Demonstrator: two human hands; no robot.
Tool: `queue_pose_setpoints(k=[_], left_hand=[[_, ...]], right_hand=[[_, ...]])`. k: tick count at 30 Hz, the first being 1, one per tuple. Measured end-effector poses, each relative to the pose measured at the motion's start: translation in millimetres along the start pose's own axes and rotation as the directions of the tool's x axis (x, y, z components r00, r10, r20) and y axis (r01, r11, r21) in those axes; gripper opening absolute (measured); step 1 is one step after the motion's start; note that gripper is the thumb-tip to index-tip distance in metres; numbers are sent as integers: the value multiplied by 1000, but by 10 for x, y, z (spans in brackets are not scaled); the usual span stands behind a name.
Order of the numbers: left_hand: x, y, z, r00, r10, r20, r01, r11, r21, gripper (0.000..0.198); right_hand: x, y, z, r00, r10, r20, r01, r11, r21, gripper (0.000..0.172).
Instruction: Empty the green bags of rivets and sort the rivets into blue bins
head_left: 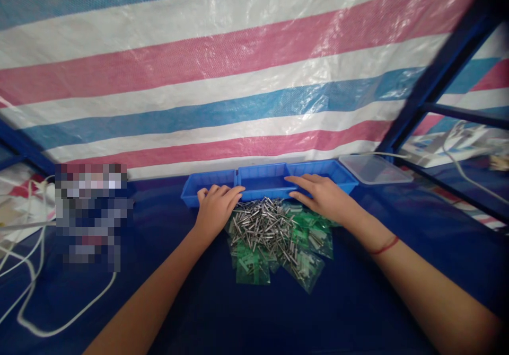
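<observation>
A row of blue plastic parts bins (pixel 264 192) stands against the striped sheet. My left hand (pixel 217 205) has its fingers bent over the front rim of the left bin, the thumb along the outside; the fingertips are partly hidden. Over the front wall at the right part of the row is my right hand (pixel 320 196), its index finger and thumb stretched out and apart, holding nothing visible. Directly before the bins lies a heap of loose silver metal pins (pixel 264 225). Under and around it are several small clear bags with green markings (pixel 253 267), some with pins inside.
A clear plastic lid (pixel 376 169) lies right of the bins on the dark blue tabletop (pixel 345 302). White cables (pixel 35 291) loop across the left side, beside a blurred-out patch. Dark blue frame posts (pixel 441 63) rise at the right, before the striped sheet (pixel 222 90).
</observation>
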State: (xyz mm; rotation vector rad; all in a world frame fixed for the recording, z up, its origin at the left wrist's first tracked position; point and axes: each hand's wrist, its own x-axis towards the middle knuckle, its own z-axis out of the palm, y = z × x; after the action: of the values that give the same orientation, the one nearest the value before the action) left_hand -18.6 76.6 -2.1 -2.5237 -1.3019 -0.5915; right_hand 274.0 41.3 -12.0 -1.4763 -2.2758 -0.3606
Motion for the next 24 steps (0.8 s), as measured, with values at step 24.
queue_pose_setpoints(k=[24], left_hand=[[35,-212,64,997,-67,-43,66,998,-16,31]], right_hand=[[229,-206,92,992,8,-122,-29,984,-178,19]])
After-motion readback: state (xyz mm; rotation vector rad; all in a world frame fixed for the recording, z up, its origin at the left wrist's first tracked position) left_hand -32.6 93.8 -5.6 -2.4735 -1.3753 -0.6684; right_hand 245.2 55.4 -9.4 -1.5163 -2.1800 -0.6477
